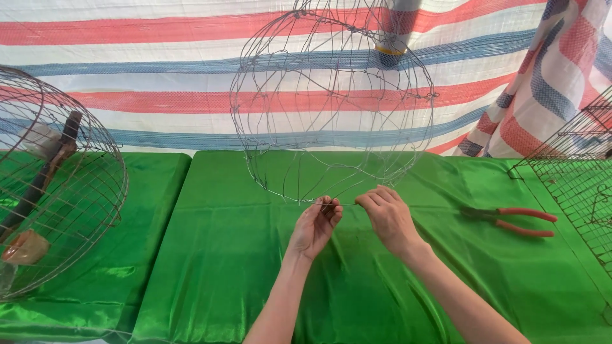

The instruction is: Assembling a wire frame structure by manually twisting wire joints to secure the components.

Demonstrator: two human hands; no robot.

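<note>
Both hands' grip (pixel 317 224) (pixel 389 216) on wire frame (pixel 331 102) rim, green table (pixel 217 255) around.

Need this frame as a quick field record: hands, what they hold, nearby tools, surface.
left hand: fingertips pinch the bottom rim wire of the wire frame
right hand: pinches the same rim wire, just to the right
wire frame: rounded open cage, held up over the table, lower rim at the hands
pliers: red handles, lying on the cloth right of the hands, untouched
round wire basket: left edge, on its side
flat wire grid: right edge
green cloth: covers the table
</note>
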